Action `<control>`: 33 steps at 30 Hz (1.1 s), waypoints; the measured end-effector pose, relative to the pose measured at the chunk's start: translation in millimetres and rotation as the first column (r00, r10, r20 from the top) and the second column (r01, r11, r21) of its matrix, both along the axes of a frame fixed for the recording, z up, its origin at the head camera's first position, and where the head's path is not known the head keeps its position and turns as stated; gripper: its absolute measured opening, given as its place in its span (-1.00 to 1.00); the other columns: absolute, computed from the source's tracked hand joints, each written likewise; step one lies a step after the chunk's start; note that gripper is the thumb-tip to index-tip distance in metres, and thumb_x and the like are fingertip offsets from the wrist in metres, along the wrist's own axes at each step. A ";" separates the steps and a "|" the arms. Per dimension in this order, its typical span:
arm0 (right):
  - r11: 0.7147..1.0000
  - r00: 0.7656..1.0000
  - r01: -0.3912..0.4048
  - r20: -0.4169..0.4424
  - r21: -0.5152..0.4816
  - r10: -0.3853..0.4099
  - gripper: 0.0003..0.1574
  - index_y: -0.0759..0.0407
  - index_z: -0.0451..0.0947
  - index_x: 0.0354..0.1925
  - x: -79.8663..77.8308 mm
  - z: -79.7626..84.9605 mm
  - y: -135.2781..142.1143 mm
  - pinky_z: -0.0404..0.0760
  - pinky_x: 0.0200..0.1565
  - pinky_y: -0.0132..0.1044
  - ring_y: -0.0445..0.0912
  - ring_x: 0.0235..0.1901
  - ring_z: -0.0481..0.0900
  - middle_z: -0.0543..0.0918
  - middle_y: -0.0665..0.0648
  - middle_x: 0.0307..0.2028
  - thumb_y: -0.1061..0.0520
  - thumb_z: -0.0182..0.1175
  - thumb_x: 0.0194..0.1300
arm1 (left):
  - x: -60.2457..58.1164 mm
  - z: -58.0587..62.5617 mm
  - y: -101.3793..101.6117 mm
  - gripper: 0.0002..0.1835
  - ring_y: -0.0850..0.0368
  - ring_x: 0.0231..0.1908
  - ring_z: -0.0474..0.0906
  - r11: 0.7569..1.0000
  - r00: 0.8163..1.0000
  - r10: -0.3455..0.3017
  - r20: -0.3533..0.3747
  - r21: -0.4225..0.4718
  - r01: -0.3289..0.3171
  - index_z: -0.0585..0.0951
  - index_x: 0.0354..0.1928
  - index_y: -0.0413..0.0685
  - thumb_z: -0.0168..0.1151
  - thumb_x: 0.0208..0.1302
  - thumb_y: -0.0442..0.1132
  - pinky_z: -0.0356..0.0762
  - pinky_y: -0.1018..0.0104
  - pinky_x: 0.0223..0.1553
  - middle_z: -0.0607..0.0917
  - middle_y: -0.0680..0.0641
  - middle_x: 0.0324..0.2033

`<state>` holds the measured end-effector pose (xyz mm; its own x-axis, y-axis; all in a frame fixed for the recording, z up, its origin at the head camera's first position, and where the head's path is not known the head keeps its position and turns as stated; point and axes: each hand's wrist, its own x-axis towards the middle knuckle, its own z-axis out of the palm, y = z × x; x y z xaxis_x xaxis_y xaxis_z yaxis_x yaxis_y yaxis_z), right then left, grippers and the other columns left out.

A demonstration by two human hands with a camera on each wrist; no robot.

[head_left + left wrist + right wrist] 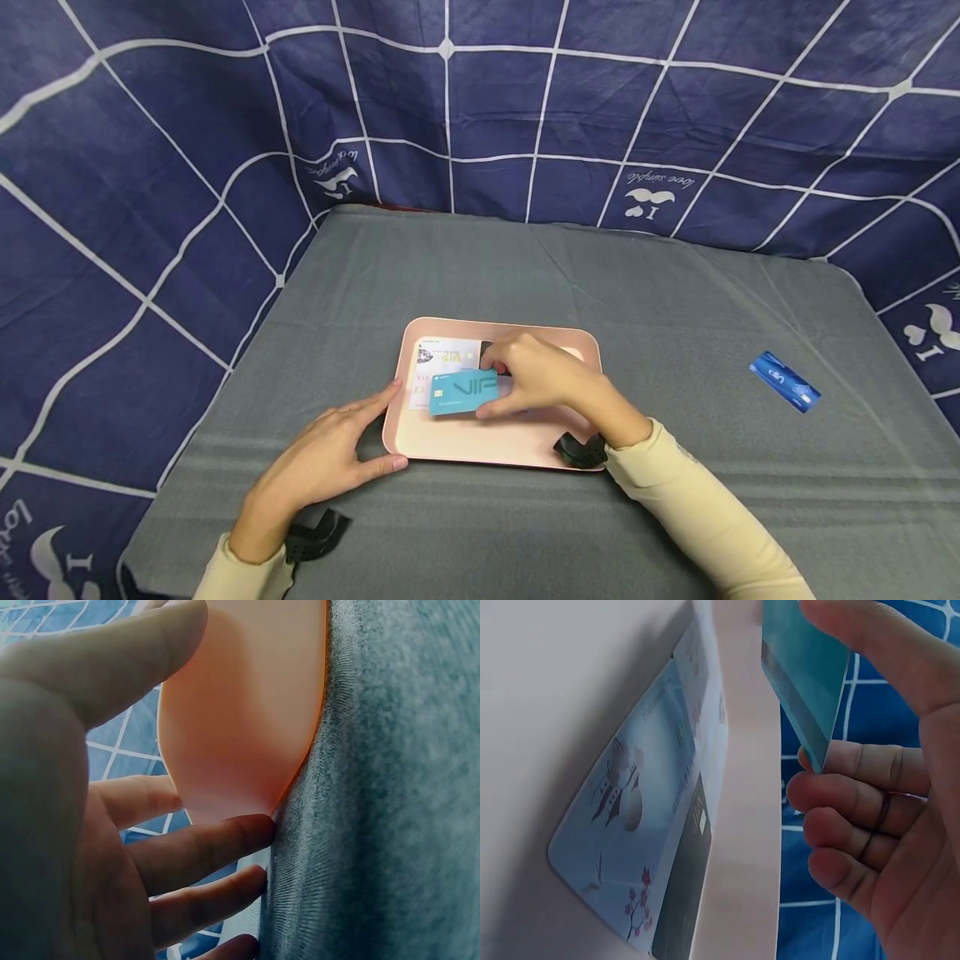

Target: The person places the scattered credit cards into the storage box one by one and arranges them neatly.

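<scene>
My right hand (536, 375) pinches a teal VIP card (457, 393) by its right end, thumb on one edge and fingers on the other. In the right wrist view the same card (806, 682) is raised above the pink tray, its dark stripe showing. Several other cards (442, 352) lie in the tray (465, 446), among them a pale one with a flower print (630, 787) and a dark one (686, 877). With spread fingers, my left hand (326, 458) rests against the tray's left end; its fingertips (255, 829) touch the rim.
A blue card (784, 382) lies alone on the grey cloth (675, 300), well to the right of the tray. A dark blue curtain (495, 108) with white lines stands behind the table and along its sides. Black straps (318, 537) are on both wrists.
</scene>
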<state>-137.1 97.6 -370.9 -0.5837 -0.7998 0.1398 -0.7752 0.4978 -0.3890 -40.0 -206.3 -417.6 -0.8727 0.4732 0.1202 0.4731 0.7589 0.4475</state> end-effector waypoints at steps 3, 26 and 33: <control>0.999 0.999 -0.038 -0.026 0.024 0.039 -0.42 0.14 0.61 -0.34 -0.1 -0.6 -4.3 0.39 -0.36 -0.42 -0.24 -0.47 0.35 0.51 -0.03 -0.52 -0.26 0.54 -0.08 | -0.2 0.0 -0.3 -0.02 -0.14 0.18 0.52 1.000 1.000 -0.001 0.002 0.003 0.001 0.28 0.49 -0.06 0.34 0.14 0.30 0.48 -0.19 0.07 0.50 -0.15 0.29; 0.978 0.987 -0.143 0.099 0.151 0.129 -0.45 0.06 0.51 -0.50 -2.0 -4.9 -35.0 0.29 -0.52 -0.44 -0.28 -0.58 0.28 0.40 -0.10 -0.61 -0.29 0.52 -0.05 | -2.6 -0.3 -1.4 -0.02 -0.11 0.19 0.51 1.000 1.000 -0.009 0.008 0.002 0.009 0.26 0.50 -0.01 0.33 0.14 0.31 0.47 -0.19 0.07 0.51 -0.13 0.29; 0.974 0.977 -0.114 0.202 0.196 0.074 -0.38 0.14 0.61 -0.30 0.2 -9.9 -37.4 0.38 -0.44 -0.41 -0.25 -0.52 0.37 0.51 -0.05 -0.55 -0.25 0.58 -0.13 | -2.1 -0.1 -2.4 -0.02 -0.13 0.19 0.51 1.000 1.000 -0.008 0.016 0.007 0.008 0.25 0.50 -0.02 0.33 0.14 0.31 0.46 -0.20 0.08 0.50 -0.14 0.29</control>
